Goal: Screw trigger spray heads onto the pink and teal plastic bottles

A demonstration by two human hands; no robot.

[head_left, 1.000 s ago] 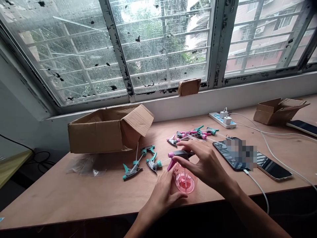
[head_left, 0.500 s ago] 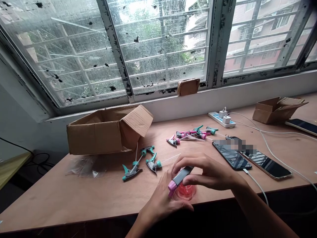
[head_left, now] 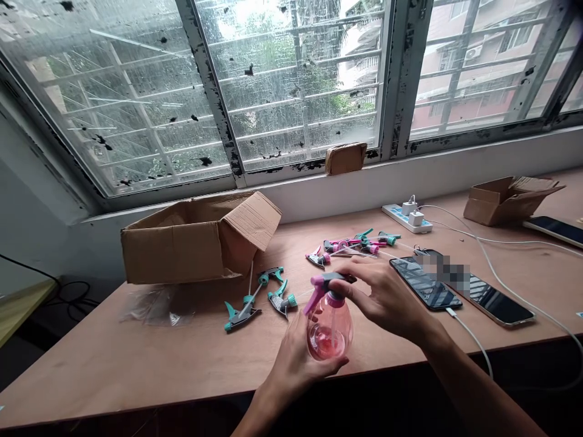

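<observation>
A clear pink spray bottle (head_left: 330, 334) is tilted at the front of the table, with a pink and grey trigger sprayer (head_left: 328, 285) on its neck. My left hand (head_left: 296, 349) wraps round the bottle's body from the left, its thumb across the lower front. From the right, my right hand (head_left: 380, 294) grips the sprayer's grey head between thumb and fingers. A thin tube runs down inside the bottle. Left of the hands lie several loose teal and grey trigger sprayers (head_left: 282, 300). Behind them is a heap of pink and teal sprayers (head_left: 355, 244).
A large open cardboard box (head_left: 173, 252) stands at the back left, with clear plastic bags (head_left: 157, 304) before it. Two phones (head_left: 426, 283) lie on the right, one with a charging cable. A white power strip (head_left: 407, 218) and a smaller open box (head_left: 510, 203) are behind them.
The bottle has tipped, so its side and the sprayer's trigger now show. The sprayer has swung upward, and my right hand has shifted slightly with it. My left hand now closes round the bottle's body.
</observation>
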